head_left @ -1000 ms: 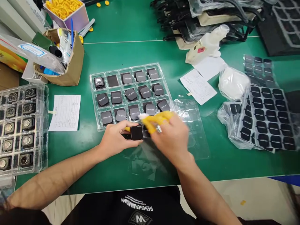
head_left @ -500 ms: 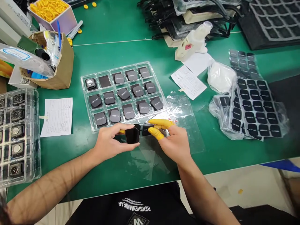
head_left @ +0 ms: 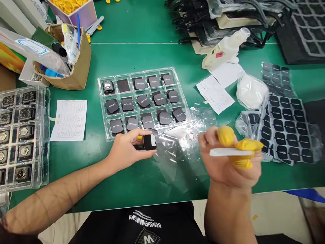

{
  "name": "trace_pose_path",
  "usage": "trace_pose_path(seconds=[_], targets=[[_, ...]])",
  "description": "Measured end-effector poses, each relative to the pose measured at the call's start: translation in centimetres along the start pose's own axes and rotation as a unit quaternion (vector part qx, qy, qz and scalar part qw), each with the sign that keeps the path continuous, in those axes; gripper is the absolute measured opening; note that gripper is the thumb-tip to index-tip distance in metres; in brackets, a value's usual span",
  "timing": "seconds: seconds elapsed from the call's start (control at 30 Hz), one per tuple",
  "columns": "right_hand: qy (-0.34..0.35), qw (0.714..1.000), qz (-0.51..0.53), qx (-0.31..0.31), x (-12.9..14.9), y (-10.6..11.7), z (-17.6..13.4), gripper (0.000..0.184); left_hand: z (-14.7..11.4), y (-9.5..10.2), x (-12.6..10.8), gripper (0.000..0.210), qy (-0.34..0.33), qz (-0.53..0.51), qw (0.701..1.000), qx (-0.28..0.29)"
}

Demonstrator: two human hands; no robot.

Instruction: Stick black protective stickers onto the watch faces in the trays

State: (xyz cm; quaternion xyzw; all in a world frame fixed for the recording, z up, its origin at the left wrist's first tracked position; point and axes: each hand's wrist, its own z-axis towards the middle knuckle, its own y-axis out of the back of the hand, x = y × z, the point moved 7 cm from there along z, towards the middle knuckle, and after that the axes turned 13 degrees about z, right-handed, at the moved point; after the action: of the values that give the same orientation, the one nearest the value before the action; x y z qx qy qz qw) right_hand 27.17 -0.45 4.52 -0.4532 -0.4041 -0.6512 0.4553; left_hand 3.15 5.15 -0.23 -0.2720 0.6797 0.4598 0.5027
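In my left hand [head_left: 127, 147] a small square smartwatch body [head_left: 147, 143] is gripped between thumb and fingers, its glossy black face up with a white patch at the right side. A clear film edge shows beside it. My right hand [head_left: 231, 169], with yellow finger cots, is raised off to the right and slightly blurred. Its fingers close on a flat white stick-like tool [head_left: 223, 152] that points left. Just beyond the left hand lies a clear plastic tray [head_left: 104, 127] of black square labelled pieces [head_left: 144, 101], with one watch [head_left: 108, 86] in its far left compartment.
At the left stand stacked trays of watches [head_left: 25, 133], a paper form [head_left: 69, 120] and a cardboard box [head_left: 82, 69] of supplies. Clear film [head_left: 175, 162] lies on the green table [head_left: 137, 186]. Sticker sheets [head_left: 289, 128], a bottle [head_left: 224, 51] and papers [head_left: 215, 94] are on the right.
My right hand has moved away from the watch, to the right and up toward the camera, with the white tool. My left hand keeps the watch; the view has shifted left.
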Motion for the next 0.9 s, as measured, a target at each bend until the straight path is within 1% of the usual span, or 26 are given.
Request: trace_pose_path(seconds=[0.03, 0.07, 0.13, 0.17, 0.23, 0.3, 0.37, 0.47, 0.63, 0.9], targets=[[-0.054, 0.998, 0.037, -0.007, -0.2, -0.2, 0.1, 0.033, 0.0, 0.0, -0.1, 0.047, -0.016, 0.012, 1.000, -0.008], [-0.115, 0.991, 0.072, -0.010, -0.7, -0.9, 0.0, 0.025, 0.0, 0.0, -0.1, 0.045, -0.029, 0.023, 0.999, -0.014], [-0.225, 0.969, 0.104, -0.001, -1.8, -3.2, -0.5, 0.025, 0.0, -0.1, -0.2, 0.044, -0.049, 0.041, 0.998, -0.018], [-0.263, 0.958, 0.110, 0.010, -2.3, -4.4, -0.7, 0.025, 0.0, -0.1, -0.3, 0.043, -0.055, 0.050, 0.997, -0.018], [-0.300, 0.943, 0.142, 0.020, -3.1, -6.5, -1.0, 0.025, 0.0, -0.1, -0.3, 0.044, -0.061, 0.066, 0.996, -0.014], [-0.319, 0.934, 0.158, 0.020, -3.8, -7.4, -1.1, 0.028, -0.1, -0.2, -0.3, 0.046, -0.065, 0.080, 0.995, -0.011], [-0.334, 0.929, 0.158, 0.022, -4.3, -7.7, -1.2, 0.032, -0.1, -0.2, -0.4, 0.046, -0.067, 0.086, 0.994, -0.012], [-0.345, 0.925, 0.158, 0.013, -4.5, -7.4, -1.3, 0.035, -0.1, -0.2, -0.3, 0.045, -0.064, 0.082, 0.994, -0.013], [-0.349, 0.922, 0.167, -0.012, -4.7, -7.2, -1.5, 0.034, -0.2, -0.2, -0.4, 0.048, -0.063, 0.090, 0.994, -0.016], [-0.349, 0.922, 0.168, -0.015, -4.8, -7.2, -1.7, 0.032, -0.2, -0.2, -0.3, 0.048, -0.050, 0.110, 0.993, -0.014]])
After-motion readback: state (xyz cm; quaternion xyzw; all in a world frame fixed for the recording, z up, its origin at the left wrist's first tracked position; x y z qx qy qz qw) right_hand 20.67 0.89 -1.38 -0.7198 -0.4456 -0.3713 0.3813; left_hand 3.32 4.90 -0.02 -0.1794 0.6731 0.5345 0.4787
